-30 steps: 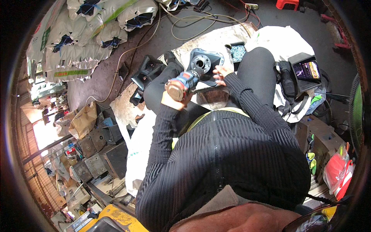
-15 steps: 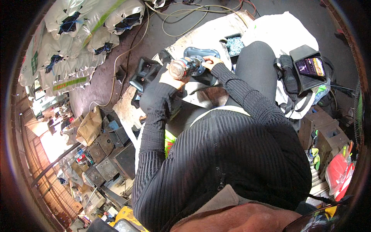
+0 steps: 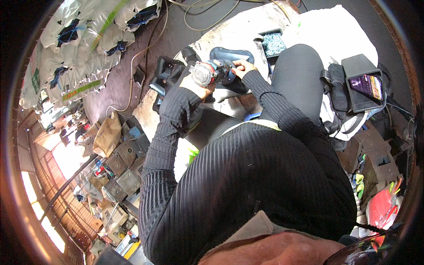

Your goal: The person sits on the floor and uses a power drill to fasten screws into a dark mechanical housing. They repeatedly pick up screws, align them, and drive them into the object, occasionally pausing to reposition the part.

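My left hand [image 3: 194, 85] grips a small electric motor part [image 3: 208, 73], a cylinder with a pale end, a red band and a blue body. My right hand [image 3: 240, 68] pinches the far end of the same part from the right. Both arms wear black ribbed sleeves. Just beyond the hands lies a blue-grey tool housing [image 3: 234, 55] on a pale sheet [image 3: 229, 33] spread over the floor. Black tool parts [image 3: 167, 75] lie to the left of the hands.
A black tray of small screws [image 3: 274, 43] sits beyond my right knee. A phone with a lit screen [image 3: 365, 86] rests on a black bag at right. Filled plastic sacks [image 3: 84, 39] line the upper left. Cables [image 3: 207, 13] cross the floor. Metal blocks [image 3: 123, 168] lie at lower left.
Both hands have carried the motor part forward, away from my body and toward the blue-grey housing. My right hand has closed in on the part's end.
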A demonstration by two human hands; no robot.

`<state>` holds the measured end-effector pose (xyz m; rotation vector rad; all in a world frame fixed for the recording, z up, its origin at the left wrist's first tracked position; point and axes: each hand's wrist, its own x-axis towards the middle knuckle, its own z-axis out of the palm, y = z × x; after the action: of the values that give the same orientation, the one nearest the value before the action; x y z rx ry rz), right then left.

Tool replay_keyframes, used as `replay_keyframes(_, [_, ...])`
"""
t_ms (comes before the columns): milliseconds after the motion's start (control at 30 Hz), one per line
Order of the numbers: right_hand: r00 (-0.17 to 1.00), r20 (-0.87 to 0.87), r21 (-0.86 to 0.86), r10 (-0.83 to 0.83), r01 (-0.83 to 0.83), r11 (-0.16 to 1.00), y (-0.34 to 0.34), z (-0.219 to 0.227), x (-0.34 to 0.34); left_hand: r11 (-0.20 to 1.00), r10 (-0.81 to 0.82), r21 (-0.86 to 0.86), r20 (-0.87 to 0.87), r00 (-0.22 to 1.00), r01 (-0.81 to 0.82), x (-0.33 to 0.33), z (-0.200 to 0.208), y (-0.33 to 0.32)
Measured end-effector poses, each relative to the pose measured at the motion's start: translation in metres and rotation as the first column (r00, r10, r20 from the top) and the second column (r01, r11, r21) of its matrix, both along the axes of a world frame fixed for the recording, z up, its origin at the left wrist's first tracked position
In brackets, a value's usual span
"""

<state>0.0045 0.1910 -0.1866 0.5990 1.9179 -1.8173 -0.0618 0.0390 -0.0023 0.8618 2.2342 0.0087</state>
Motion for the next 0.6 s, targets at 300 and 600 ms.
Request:
replay_keyframes(300, [0.998, -0.056, -0.014, -0.002, 0.001, 1.000, -0.003, -0.018, 0.003, 0.998, 0.055, 0.022, -0.084, 0.995, -0.054, 0.006, -0.026, -0.005])
replay_keyframes(600, [0.989, -0.138, 0.072, 0.049, -0.040, 0.997, -0.001, -0.024, -0.004, 0.819, 0.550, 0.128, 0.108, 0.828, -0.560, 0.023, -0.025, 0.000])
